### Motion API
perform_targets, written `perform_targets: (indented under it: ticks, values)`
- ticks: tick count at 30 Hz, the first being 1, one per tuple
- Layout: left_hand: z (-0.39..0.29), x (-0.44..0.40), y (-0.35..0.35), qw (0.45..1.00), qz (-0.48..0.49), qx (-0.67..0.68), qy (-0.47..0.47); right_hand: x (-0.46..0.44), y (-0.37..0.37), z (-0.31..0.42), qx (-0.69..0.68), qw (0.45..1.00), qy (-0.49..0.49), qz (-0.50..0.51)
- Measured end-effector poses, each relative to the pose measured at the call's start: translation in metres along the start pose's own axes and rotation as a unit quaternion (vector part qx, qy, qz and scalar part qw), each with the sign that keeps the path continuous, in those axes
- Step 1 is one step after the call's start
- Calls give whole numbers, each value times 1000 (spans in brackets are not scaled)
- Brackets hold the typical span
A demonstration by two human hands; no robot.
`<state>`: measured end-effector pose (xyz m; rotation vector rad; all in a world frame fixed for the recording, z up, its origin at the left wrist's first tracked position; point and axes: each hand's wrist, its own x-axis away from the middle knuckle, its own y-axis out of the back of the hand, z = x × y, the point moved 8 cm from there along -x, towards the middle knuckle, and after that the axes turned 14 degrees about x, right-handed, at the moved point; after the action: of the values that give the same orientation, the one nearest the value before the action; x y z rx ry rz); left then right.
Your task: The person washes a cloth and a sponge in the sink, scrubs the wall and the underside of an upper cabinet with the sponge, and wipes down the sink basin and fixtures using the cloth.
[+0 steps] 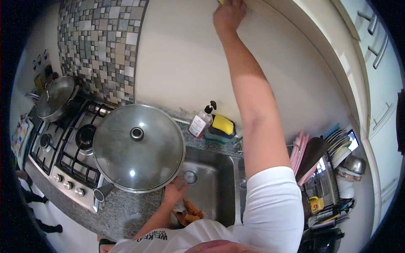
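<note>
At the top of the view my right hand (230,16) is raised high against the wall, its fingers closed round something yellow that barely shows. My left hand (174,192) is low, at the left edge of the steel sink (215,189), just below the rim of a large pan with a glass lid (139,147). Its fingertips pass close to the lid rim, and what they touch is hard to make out. An orange-brown cloth (189,213) lies in the sink beside that hand.
A soap bottle (197,126) and a yellow sponge (223,124) stand behind the sink. On the left is a gas stove (67,147) with a lidded pot (56,99). A loaded dish rack (325,185) is at right, and cabinets (379,55) are above it.
</note>
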<state>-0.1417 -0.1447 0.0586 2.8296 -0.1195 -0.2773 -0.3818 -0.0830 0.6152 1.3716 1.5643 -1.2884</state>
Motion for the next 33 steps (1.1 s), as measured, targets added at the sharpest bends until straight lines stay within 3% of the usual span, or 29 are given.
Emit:
perform_targets:
  ticks: [3,4,5,7,8,10,11,12,13,14,15,16,17,18,19,21,22,25,27,29,31,33]
  values:
    - [15,0,-2,1000,9,1,-3,2,-43,-40,22,975,-9,220]
    - [11,0,0,1000,12,12,4,8,-13,-75,-40,997,16,64]
    - [4,2,2,999,18,24,13,17,1,-113,-3,999,44,33]
    - [-3,6,3,999,22,26,9,28,22,-190,107,991,41,65]
    - [-4,7,2,1000,20,14,-6,35,33,-225,176,978,-36,111]
    - [4,6,-4,1000,18,9,-24,50,24,-289,228,916,-128,303]
    - [17,3,-8,999,20,20,-27,56,29,-311,217,899,-174,339]
    - [20,4,-18,999,23,34,-28,60,39,-325,166,898,-221,343]
    - [12,7,-21,998,29,59,-14,65,44,-340,-12,901,-309,302]
    - [8,8,-16,996,36,76,4,76,42,-353,-279,831,-429,215]
    - [5,4,-9,995,34,91,17,78,36,-346,-477,716,-492,135]
    - [2,4,-7,996,38,83,13,69,32,-326,-548,679,-472,125]
    - [-1,4,-5,996,40,74,10,48,34,-284,-473,765,-407,159]
    - [-3,3,-4,997,41,65,7,13,45,-220,-177,932,-216,230]
    - [-3,2,-5,998,42,55,8,-6,46,-162,-36,962,-103,250]
    - [3,3,-12,998,51,33,13,-16,40,-68,37,971,26,234]
    - [10,3,-16,998,53,34,16,-11,30,-56,30,972,60,225]
    - [21,8,-18,996,66,48,35,3,-25,-113,126,962,118,212]
    - [9,7,-9,992,81,74,54,31,-102,-223,342,903,192,176]
    - [18,13,-21,994,89,59,34,2,22,-218,152,964,35,216]
    - [14,6,-23,994,93,58,15,-16,58,-218,75,965,-68,242]
    - [4,10,-20,992,104,70,12,-16,39,-215,88,965,-53,240]
